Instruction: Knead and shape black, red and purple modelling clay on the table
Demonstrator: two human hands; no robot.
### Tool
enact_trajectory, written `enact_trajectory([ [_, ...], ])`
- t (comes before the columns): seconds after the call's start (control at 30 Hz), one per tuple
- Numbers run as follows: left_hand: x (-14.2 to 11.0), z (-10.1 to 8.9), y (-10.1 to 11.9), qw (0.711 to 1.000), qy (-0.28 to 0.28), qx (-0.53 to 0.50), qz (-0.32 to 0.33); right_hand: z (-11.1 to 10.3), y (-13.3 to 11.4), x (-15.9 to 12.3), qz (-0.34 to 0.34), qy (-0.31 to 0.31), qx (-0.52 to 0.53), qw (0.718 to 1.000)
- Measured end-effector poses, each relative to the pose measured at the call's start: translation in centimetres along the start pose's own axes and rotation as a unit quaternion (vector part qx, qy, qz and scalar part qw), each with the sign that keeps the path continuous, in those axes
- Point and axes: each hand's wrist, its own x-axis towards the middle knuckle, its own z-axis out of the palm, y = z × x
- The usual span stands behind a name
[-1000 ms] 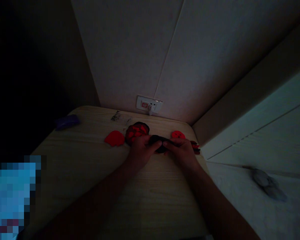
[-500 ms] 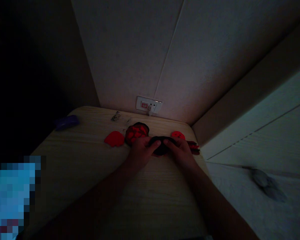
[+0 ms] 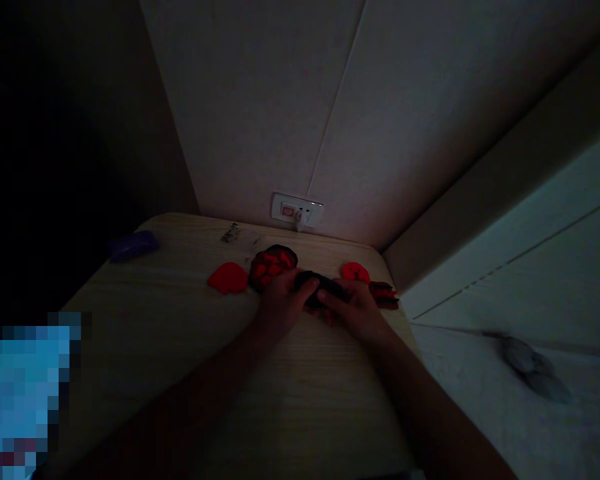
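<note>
A dark black piece of what looks like modelling clay [image 3: 334, 287] is held between both hands above the wooden table. My left hand [image 3: 282, 305] grips its left side, thumb on top, and my right hand [image 3: 361, 312] pinches its right side. Small red bits [image 3: 329, 318] show just below the clay on the table. Beside my left hand lies a round black piece covered with red patches [image 3: 274, 265], and left of it a flat red piece [image 3: 229, 277]. Past my right hand are a red round piece with dark dots [image 3: 355, 272] and a red-and-black striped piece [image 3: 384, 295].
A purple packet [image 3: 134, 245] lies at the left edge of the wooden table [image 3: 180, 320]. At the back, a wall socket [image 3: 297, 211] holds a plug. A pale panel stands on the right, with a grey object [image 3: 533, 367] on the floor. The light is dim.
The black clay was a wide flat shape and now looks narrower and tilted. My right thumb has moved lower, and more of the red bits beneath shows.
</note>
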Motion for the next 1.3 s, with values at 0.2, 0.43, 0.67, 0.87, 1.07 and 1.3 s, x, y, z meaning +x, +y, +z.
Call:
enact_trajectory([
  [0.2,0.0,-0.2,0.0,0.997,-0.046,0.053,0.022,-0.2,0.0,-0.2,0.002,-0.022,-0.010,1.000],
  [0.43,0.0,-0.3,0.0,0.998,-0.032,0.048,0.029,-0.1,0.1,-0.3,-0.012,-0.030,-0.060,0.998],
  [0.67,0.1,-0.1,0.1,0.999,-0.019,-0.024,-0.019,-0.4,0.1,-0.2,-0.002,-0.018,-0.058,0.998],
  [0.87,0.1,0.1,0.3,0.996,-0.012,-0.080,-0.039,-0.4,0.0,-0.2,-0.011,-0.008,-0.065,0.998],
  [1.07,-0.2,-0.3,0.3,0.997,-0.058,0.040,-0.012,-0.4,-0.2,-0.4,-0.047,0.012,-0.122,0.991],
  [1.3,-0.3,0.3,0.1,0.994,-0.054,-0.064,-0.074,-0.6,1.2,0.2,-0.034,0.089,-0.087,0.992],
])
